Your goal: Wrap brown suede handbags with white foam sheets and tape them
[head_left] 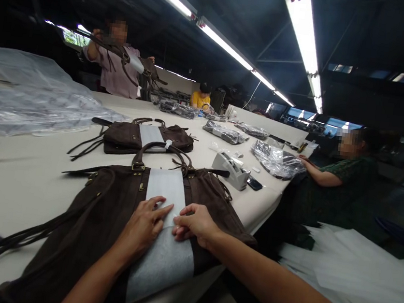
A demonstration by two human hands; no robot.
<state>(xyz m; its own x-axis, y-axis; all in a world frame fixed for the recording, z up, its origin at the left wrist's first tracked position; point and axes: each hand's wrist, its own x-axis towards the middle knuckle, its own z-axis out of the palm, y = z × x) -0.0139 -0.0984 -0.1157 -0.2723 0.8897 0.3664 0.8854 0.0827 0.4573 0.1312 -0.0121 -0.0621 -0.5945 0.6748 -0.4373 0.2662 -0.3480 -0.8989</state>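
A dark brown handbag lies on the table in front of me, with a band of white tissue paper wrapped around its middle. My left hand rests on the band, index finger stretched out and the other fingers loosely bent. Just to its right, my right hand pinches a small, shiny clear piece that looks like tape, at the seam where the paper overlaps. The bag's handle stands up behind the band, with a white wrap on it. Long dark straps trail off to the left.
Behind lies a second brown handbag with a white band. A tape dispenser and a phone sit to the right, near bags in clear plastic. Plastic sheeting covers the left. Co-workers stand around the table; one lifts a bag.
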